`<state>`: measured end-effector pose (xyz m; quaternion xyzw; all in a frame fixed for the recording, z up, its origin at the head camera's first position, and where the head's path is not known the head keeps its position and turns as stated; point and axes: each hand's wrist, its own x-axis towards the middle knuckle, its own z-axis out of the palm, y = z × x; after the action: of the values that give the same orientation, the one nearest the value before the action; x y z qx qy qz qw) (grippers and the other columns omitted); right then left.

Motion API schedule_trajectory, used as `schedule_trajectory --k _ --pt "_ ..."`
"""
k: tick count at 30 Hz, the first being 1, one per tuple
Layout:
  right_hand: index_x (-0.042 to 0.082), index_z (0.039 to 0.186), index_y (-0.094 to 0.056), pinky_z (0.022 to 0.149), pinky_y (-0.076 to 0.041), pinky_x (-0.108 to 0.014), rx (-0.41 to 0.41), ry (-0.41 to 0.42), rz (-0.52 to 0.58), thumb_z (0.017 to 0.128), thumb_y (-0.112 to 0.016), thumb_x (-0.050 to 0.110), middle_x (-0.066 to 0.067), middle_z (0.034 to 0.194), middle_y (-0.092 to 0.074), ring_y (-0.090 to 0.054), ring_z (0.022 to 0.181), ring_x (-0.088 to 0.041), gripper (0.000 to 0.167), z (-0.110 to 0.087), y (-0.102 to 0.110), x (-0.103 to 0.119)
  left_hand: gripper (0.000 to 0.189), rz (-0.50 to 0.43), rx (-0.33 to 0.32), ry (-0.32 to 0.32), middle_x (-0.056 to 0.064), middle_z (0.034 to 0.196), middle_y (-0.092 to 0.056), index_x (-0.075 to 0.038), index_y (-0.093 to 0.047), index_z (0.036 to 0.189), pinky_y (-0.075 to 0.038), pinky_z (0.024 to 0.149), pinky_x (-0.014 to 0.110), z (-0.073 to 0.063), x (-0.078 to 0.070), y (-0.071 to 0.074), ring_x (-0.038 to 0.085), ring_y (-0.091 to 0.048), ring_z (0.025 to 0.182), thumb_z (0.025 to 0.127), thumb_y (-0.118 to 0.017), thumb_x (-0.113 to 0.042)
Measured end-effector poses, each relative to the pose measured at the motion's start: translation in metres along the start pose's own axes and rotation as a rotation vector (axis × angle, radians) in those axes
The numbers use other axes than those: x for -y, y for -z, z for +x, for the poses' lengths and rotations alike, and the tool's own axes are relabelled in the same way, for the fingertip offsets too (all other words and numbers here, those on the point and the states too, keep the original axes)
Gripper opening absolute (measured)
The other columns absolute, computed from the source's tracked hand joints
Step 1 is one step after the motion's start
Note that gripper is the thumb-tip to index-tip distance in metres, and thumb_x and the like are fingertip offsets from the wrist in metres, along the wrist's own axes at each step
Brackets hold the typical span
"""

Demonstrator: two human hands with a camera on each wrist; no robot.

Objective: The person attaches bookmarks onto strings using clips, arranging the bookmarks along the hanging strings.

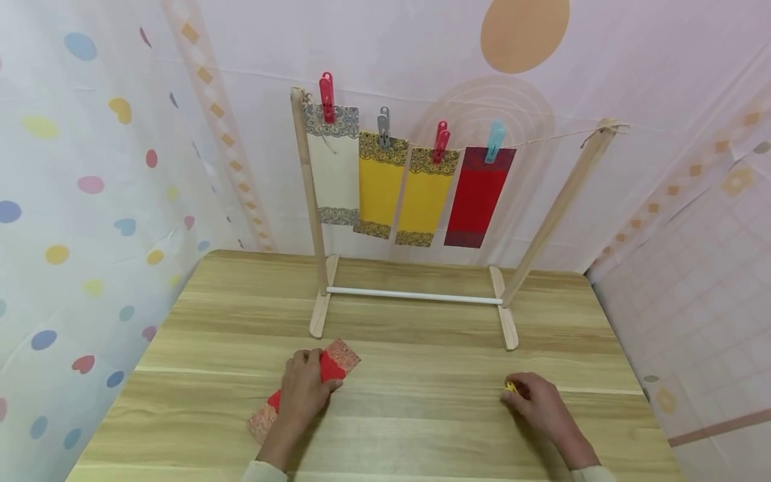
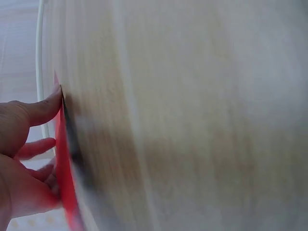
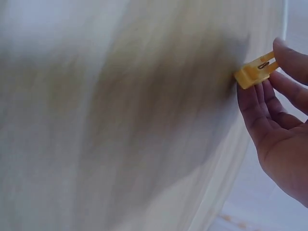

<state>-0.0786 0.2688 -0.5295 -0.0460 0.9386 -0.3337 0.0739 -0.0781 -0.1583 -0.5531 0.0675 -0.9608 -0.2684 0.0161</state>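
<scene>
My left hand [image 1: 302,391] holds a red paper card [image 1: 333,367] with patterned ends, lying slantwise at the table's left front. In the left wrist view the thumb is at one edge of the card [image 2: 66,180], the other fingers against its red face, and a dark shadow lies along that edge. Over at the right, just above the table, my right hand [image 1: 542,405] pinches a small yellow clothespin [image 3: 253,74] between thumb and fingers. The clothespin's metal spring shows in the right wrist view.
Behind the hands stands a wooden rack [image 1: 313,201] with a string [image 1: 545,140]. Clothespins hold a white card [image 1: 335,171], two yellow cards [image 1: 381,181] and a dark-ended red card [image 1: 478,197] on it. A white rod [image 1: 415,294] joins its feet on the wooden table [image 1: 415,428].
</scene>
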Motion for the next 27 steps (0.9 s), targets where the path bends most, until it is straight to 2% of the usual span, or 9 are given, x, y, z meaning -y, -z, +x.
schedule_trajectory --k 8,12,16,18,24,27 --pt "-0.010 0.116 -0.066 0.081 -0.058 -0.038 -0.120 0.027 0.126 0.088 -0.075 -0.001 -0.014 0.100 -0.069 -0.067 0.094 -0.030 0.031 0.008 0.012 0.006 0.036 -0.062 -0.071 -0.093 0.027 0.117 -0.063 0.009 -0.065 0.126 -0.049 0.089 0.055 0.004 -0.009 0.001 0.043 -0.059 0.105 0.090 -0.068 0.003" --pt "-0.011 0.117 -0.064 0.082 -0.058 -0.039 -0.168 0.052 0.160 0.089 -0.073 -0.003 -0.016 0.102 -0.068 -0.067 0.097 -0.033 0.030 0.013 0.019 0.009 0.037 -0.130 -0.123 -0.177 0.026 0.114 -0.065 0.012 -0.067 0.123 -0.050 0.090 0.055 0.006 -0.017 0.002 0.045 -0.060 0.105 0.087 -0.058 0.016" --pt "-0.011 0.118 -0.064 0.078 -0.058 -0.041 -0.211 0.087 0.144 0.091 -0.071 -0.002 -0.019 0.105 -0.068 -0.067 0.099 -0.037 0.030 0.017 0.027 0.011 0.044 -0.197 -0.164 -0.260 0.027 0.113 -0.066 0.015 -0.065 0.122 -0.050 0.089 0.057 0.009 -0.028 0.005 0.047 -0.060 0.105 0.080 -0.052 0.023" --pt "-0.011 0.119 -0.064 0.077 -0.058 -0.042 -0.227 0.095 0.136 0.092 -0.071 -0.001 -0.021 0.108 -0.067 -0.066 0.100 -0.038 0.030 0.018 0.031 0.012 0.047 -0.219 -0.181 -0.280 0.028 0.113 -0.066 0.016 -0.065 0.122 -0.051 0.088 0.056 0.012 -0.034 0.006 0.047 -0.061 0.104 0.078 -0.049 0.025" --pt "-0.012 0.121 -0.062 0.075 -0.058 -0.038 -0.278 0.135 0.157 0.093 -0.070 -0.002 -0.024 0.110 -0.067 -0.066 0.102 -0.040 0.031 0.022 0.042 0.019 0.052 -0.302 -0.217 -0.272 0.027 0.113 -0.065 0.015 -0.064 0.124 -0.053 0.082 0.051 0.017 -0.049 0.005 0.040 -0.062 0.101 0.077 -0.047 0.027" --pt "-0.012 0.123 -0.060 0.076 -0.059 -0.041 -0.318 0.159 0.171 0.094 -0.067 -0.004 -0.025 0.112 -0.066 -0.064 0.104 -0.041 0.031 0.024 0.049 0.025 0.055 -0.353 -0.222 -0.258 0.027 0.114 -0.065 0.013 -0.064 0.127 -0.053 0.079 0.049 0.019 -0.058 0.003 0.038 -0.062 0.101 0.076 -0.047 0.027"
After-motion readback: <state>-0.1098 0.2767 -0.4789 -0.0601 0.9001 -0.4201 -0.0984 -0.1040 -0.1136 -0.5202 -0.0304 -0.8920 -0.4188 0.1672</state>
